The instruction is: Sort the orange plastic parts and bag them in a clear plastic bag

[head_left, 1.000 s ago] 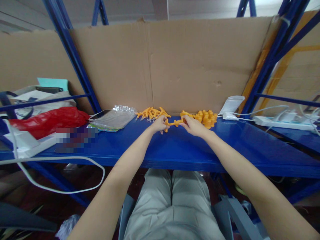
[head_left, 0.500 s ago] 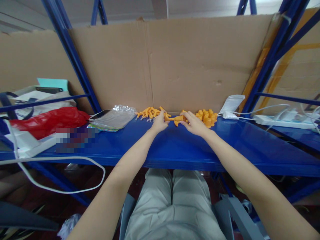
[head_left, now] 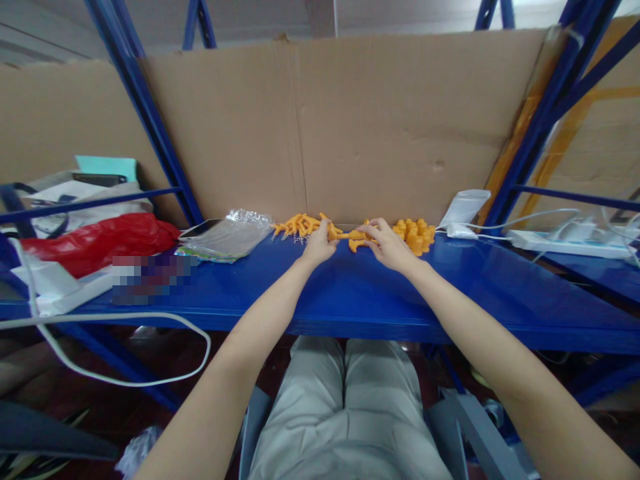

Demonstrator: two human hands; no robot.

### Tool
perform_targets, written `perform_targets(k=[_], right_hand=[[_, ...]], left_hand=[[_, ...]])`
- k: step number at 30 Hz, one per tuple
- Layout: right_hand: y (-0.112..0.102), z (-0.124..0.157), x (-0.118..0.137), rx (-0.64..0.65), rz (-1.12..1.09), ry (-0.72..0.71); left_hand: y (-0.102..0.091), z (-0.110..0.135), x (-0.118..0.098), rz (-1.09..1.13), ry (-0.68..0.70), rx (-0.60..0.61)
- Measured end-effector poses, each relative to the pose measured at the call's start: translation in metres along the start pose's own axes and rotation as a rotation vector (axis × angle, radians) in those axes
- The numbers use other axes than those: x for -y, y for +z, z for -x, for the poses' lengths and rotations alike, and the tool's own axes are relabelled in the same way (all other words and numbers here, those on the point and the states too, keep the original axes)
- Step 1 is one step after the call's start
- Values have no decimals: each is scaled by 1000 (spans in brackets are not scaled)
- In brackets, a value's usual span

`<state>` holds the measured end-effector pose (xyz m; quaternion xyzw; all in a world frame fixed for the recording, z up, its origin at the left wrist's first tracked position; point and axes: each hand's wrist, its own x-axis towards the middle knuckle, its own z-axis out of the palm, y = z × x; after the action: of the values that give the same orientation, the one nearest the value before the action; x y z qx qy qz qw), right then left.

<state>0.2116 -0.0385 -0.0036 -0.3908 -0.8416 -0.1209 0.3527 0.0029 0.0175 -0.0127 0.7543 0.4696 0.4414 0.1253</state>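
Both my hands reach to the back of the blue shelf [head_left: 350, 293], near the cardboard wall. My left hand [head_left: 320, 244] pinches the left end of a small orange plastic piece [head_left: 350, 236]. My right hand [head_left: 387, 243] pinches the right end of the same piece, which lies low over the shelf between the two hands. A loose pile of thin orange sticks [head_left: 300, 225] lies just left of my left hand. A heap of chunkier orange parts [head_left: 414, 235] sits just right of my right hand.
A clear plastic bag [head_left: 227, 235] lies left of the sticks, and a red bag [head_left: 95, 241] farther left. At the right are a white pouch [head_left: 463, 208], a power strip [head_left: 565, 245] and cables. A white cable [head_left: 125, 333] loops off the front edge.
Both hands have carried the orange piece away from me toward the cardboard wall and lower, down to the shelf between the two orange piles.
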Motion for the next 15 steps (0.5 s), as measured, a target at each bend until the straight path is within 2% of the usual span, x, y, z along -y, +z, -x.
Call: perform_targets(k=[15], right_hand=[[2, -3, 0, -65, -51, -90]], left_hand=[[-4, 7, -11, -102, -6, -20]])
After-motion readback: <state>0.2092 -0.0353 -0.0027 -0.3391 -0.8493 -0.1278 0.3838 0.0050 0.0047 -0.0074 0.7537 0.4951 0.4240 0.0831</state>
